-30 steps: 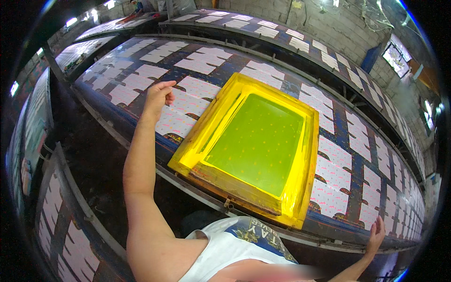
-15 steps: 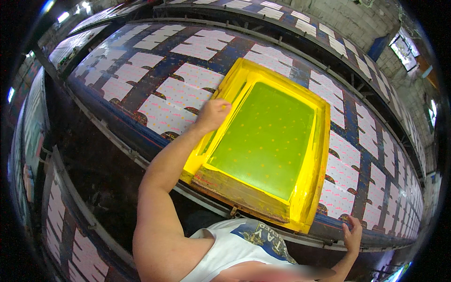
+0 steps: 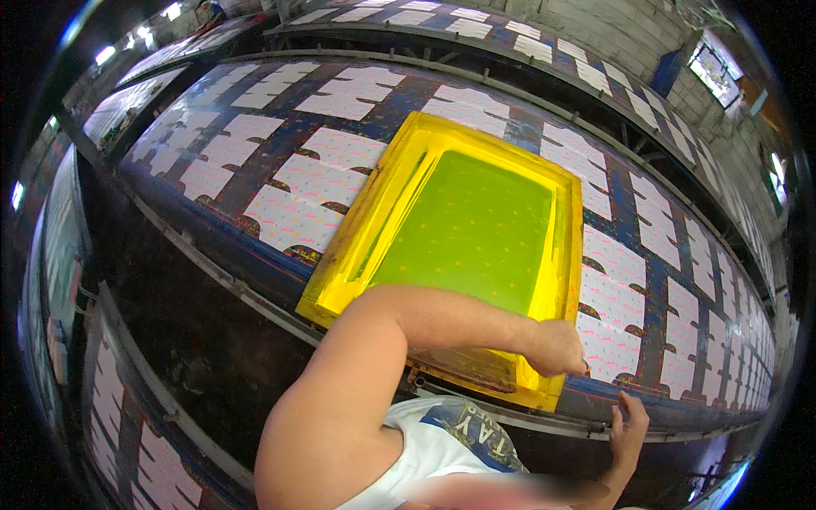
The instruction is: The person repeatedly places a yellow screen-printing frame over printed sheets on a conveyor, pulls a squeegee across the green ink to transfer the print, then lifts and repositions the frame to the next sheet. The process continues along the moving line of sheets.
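A yellow screen-printing frame (image 3: 569, 255) lies on a long printing table, its green mesh (image 3: 476, 229) dotted with small orange spots. Yellow ink streaks run along the inner sides. Across the near end lies a brown wooden bar (image 3: 476, 365), partly hidden under my left forearm. My left arm reaches across the frame, and my left hand (image 3: 557, 347) is closed over its near right corner; what the fingers hold, if anything, is hidden. Lower right, beside the table's near edge, my right hand (image 3: 629, 425) is open with fingers apart and nothing in it.
White printed fabric pieces (image 3: 319, 178) with dark cutout shapes between them lie in rows on the blue-stained table. A metal rail (image 3: 246, 302) follows the near edge. Behind runs another table (image 3: 476, 30) with similar pieces; a person (image 3: 208, 13) is at the far left.
My left hand has swung from the frame's left side across to its near right corner. My right hand stays low by the table edge. The view has shifted slightly.
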`<state>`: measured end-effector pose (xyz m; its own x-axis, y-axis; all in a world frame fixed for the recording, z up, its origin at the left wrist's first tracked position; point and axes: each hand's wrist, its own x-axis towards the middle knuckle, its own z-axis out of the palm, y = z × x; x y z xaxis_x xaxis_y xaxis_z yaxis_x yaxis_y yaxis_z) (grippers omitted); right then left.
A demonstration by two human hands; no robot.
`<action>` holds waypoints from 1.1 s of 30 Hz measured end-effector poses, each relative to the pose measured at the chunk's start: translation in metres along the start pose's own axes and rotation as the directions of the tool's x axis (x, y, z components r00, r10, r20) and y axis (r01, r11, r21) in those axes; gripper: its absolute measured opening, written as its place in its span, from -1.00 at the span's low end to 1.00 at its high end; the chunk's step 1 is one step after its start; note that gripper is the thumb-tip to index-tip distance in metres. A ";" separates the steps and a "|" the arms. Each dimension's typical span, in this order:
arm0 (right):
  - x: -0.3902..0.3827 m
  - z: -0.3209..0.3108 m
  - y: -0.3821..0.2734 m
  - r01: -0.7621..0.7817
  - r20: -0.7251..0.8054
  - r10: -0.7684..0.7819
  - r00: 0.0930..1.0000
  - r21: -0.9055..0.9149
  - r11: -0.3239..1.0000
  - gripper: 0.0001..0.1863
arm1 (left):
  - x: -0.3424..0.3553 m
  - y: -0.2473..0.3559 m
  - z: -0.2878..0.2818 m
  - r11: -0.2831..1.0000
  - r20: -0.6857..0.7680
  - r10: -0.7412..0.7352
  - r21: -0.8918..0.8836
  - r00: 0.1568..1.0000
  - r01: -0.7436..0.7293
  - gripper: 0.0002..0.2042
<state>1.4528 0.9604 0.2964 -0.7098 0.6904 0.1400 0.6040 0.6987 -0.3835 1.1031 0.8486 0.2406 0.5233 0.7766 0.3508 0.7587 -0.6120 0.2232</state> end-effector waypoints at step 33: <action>0.009 -0.020 0.127 0.052 -0.228 -0.005 0.974 0.199 0.979 -0.71 | -0.151 0.093 -0.224 0.786 -0.113 -0.221 0.568 0.969 0.245 -0.90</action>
<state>1.5302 1.0592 0.2672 -0.6117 0.7113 0.3462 0.4819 0.6822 -0.5500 1.0078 0.6414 0.4125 0.2957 0.8708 0.3928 0.9448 -0.2059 -0.2549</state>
